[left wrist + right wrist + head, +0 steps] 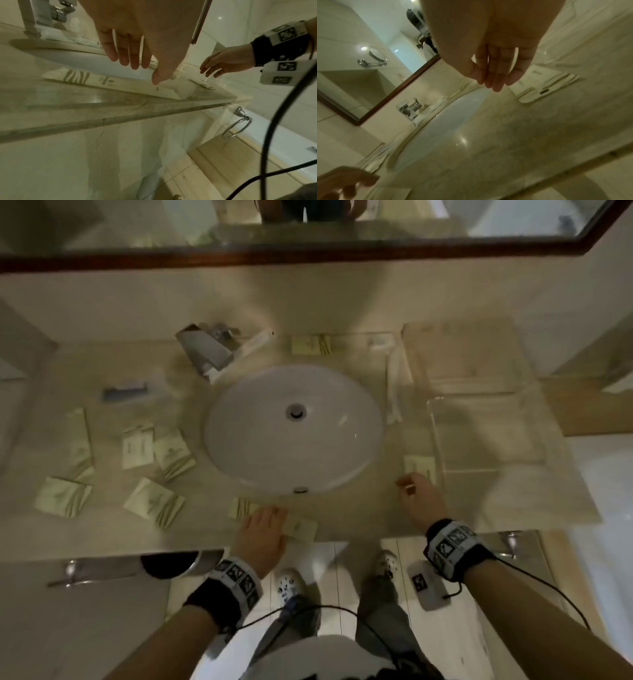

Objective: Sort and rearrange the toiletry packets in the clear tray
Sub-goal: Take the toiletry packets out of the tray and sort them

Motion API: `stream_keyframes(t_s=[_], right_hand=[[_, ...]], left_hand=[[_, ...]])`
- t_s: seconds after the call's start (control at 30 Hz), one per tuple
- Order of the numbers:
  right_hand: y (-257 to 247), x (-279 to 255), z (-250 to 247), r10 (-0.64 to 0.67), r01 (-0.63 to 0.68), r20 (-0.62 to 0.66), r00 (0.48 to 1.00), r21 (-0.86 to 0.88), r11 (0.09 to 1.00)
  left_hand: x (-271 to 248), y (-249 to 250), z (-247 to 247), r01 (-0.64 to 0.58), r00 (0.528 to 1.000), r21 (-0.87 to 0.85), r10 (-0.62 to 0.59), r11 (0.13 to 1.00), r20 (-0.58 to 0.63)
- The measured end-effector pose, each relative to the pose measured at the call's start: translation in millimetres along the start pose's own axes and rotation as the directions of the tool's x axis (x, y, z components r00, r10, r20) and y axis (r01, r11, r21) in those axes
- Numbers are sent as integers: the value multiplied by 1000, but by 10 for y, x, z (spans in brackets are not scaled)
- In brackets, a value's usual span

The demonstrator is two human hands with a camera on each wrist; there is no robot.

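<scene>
A clear tray stands on the counter to the right of the sink. Just left of its near corner lies a cream packet, also in the right wrist view. My right hand hovers beside that packet with straight fingers, holding nothing. At the counter's front edge lies a long cream packet with striped print. My left hand is flat over its left part, fingers straight and thumb down at the packet. Several more cream packets are scattered left of the sink.
A white oval sink fills the counter's middle, with a chrome faucet at its back left. Another packet lies behind the sink, and a wrapped toothbrush beside the tray. A second clear tray sits behind the first. A mirror runs along the wall.
</scene>
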State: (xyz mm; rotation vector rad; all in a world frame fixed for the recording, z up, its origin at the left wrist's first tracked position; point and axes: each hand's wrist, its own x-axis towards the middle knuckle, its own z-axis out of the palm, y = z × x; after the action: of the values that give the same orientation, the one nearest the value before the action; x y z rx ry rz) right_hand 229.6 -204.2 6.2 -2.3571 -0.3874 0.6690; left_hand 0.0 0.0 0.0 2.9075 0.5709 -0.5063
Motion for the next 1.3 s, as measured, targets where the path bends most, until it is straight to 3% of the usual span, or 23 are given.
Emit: stream_keyframes(t_s=[0.07, 0.27, 0.5, 0.63, 0.77, 0.87, 0.97, 1.03, 1.17, 1.3], right_hand=[[-26, 31, 98, -17, 17, 12, 1000, -34, 999], [-172, -38, 303, -113, 115, 49, 992, -43, 992], [-169, -163, 333, -63, 64, -34, 997, 40, 997], [-80, -267, 288, -12, 17, -70, 997, 71, 997], [-48, -328, 226, -70, 70, -10, 998, 118, 990], [-116, -370, 153, -228, 214, 119, 966, 124, 969], [-150, -329, -10, -288, 275, 185, 940, 90, 957], [-70, -240, -211, -256, 244, 156, 954, 92, 966], [291, 9, -777, -221, 219, 30, 975, 49, 974], [751, 336, -1453, -178, 180, -138, 974, 4, 984]], left_hand=[[100, -54, 23, -11, 999, 3, 12, 1000, -41], [204, -151, -69, -19, 995, 27, 16, 999, 103], [277, -205, -111, -33, 987, 91, 18, 995, 159], [269, -149, -131, -98, 983, 58, 87, 994, 160], [373, 204, -317, -190, 970, -80, 200, 978, 137], [546, 623, -476, -302, 942, -67, 308, 951, 133], [759, 1047, -591, -379, 909, -65, 384, 923, 163], [881, 1289, -662, -388, 896, -101, 401, 916, 191], [1111, 1642, -715, -335, 917, -153, 359, 930, 174], [1452, 2058, -773, -351, 934, -149, 357, 924, 11]])
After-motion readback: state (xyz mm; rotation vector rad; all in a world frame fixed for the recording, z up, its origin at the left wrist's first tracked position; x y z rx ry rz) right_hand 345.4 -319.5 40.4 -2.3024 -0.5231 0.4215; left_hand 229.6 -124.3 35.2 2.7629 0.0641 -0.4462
